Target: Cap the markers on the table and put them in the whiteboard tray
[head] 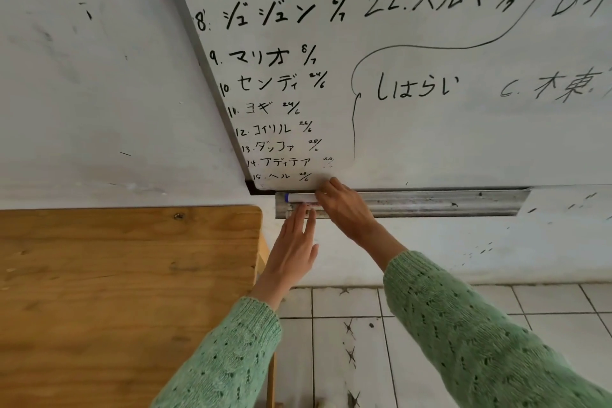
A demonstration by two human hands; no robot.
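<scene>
A grey metal whiteboard tray (430, 204) runs under the whiteboard (414, 76). At its left end lies a white marker with a blue cap (299, 198), and more markers (314, 210) lie in front of it, partly hidden by my fingers. My right hand (344, 210) rests over the markers, its fingers curled on the back marker's right part. My left hand (293, 250) reaches up from below with flat, spread fingers whose tips touch the front markers. Both sleeves are green knit.
A wooden table (126, 291) stands at the left, its top bare in view, with its edge close to my left wrist. White floor tiles (364, 341) lie below. A white wall surrounds the board.
</scene>
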